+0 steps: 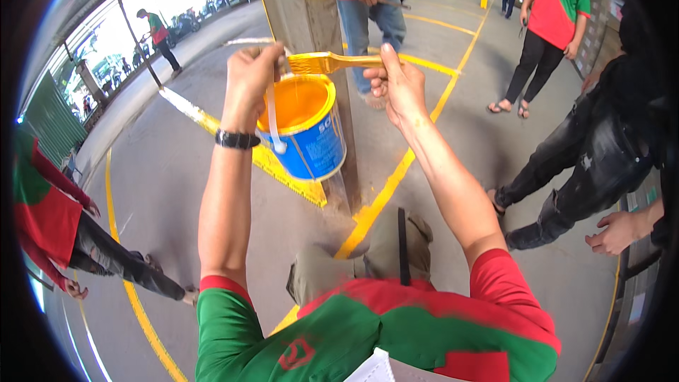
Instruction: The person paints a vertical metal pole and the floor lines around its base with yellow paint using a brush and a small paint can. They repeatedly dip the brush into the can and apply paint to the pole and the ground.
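A blue paint bucket (304, 152) hangs in front of me, its handle gripped by my left hand (249, 85). Orange-yellow paint (291, 105) shows inside and coats the bucket's rim. My right hand (403, 92) is closed round the handle of a paintbrush (346, 61). The brush lies nearly level just above the bucket's far rim, its paint-covered bristles pointing left toward my left hand. Whether the bristles touch the rim, I cannot tell.
A pillar (300, 18) with a yellow patch stands behind the bucket. Yellow lines (382, 194) cross the grey floor. Nearby are a person in jeans (371, 21), one in black trousers (580, 163) at right, another at left (56, 212), and others farther off.
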`<state>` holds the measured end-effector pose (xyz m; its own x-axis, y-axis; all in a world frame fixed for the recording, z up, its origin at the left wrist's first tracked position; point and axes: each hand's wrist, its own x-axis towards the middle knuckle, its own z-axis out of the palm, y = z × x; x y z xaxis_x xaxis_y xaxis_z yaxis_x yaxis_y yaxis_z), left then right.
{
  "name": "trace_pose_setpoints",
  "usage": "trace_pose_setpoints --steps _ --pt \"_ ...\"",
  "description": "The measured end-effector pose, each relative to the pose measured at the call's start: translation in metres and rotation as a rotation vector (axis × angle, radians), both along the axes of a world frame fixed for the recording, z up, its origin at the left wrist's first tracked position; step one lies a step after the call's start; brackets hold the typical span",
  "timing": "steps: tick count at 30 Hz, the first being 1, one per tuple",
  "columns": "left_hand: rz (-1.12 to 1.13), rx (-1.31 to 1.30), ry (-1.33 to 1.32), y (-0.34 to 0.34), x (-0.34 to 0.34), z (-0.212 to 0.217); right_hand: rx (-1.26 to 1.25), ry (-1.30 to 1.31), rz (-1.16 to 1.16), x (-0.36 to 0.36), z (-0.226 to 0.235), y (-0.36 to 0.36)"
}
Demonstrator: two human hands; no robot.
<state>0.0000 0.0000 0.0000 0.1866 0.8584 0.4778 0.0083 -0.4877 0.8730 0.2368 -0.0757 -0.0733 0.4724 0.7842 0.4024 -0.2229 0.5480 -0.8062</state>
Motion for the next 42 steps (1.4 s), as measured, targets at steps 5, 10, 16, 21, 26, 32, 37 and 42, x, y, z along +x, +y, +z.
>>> trace_pose_setpoints --steps 5,10,16,21,26,32,37,42 --pt "-0.046 -0.083 -0.129 -0.011 -0.010 -0.015 0.362 0.000 -0.111 0.004 0.039 0.006" --pt "-0.041 -0.140 -0.115 -0.003 -0.028 -0.048 0.674 -0.017 -0.255 0.008 0.095 0.043" --pt "0.046 -0.217 -0.030 0.000 -0.076 -0.113 0.658 -0.203 -0.450 0.007 0.116 0.075" --pt "0.169 -0.292 -0.049 0.004 -0.131 -0.181 0.359 -0.312 -0.555 0.020 0.069 0.059" --pt "0.322 -0.329 0.028 0.005 -0.183 -0.253 0.448 -0.527 -0.624 0.033 0.095 0.038" --pt "0.570 -0.394 0.093 -0.001 -0.243 -0.344 0.303 -0.616 -0.480 0.024 0.194 0.029" --pt "0.718 -0.441 0.096 -0.024 -0.291 -0.405 0.590 -0.503 -0.620 0.023 0.195 0.040" --pt "0.868 -0.594 0.067 -0.051 -0.317 -0.453 0.615 -0.504 -0.720 0.011 0.146 0.065"
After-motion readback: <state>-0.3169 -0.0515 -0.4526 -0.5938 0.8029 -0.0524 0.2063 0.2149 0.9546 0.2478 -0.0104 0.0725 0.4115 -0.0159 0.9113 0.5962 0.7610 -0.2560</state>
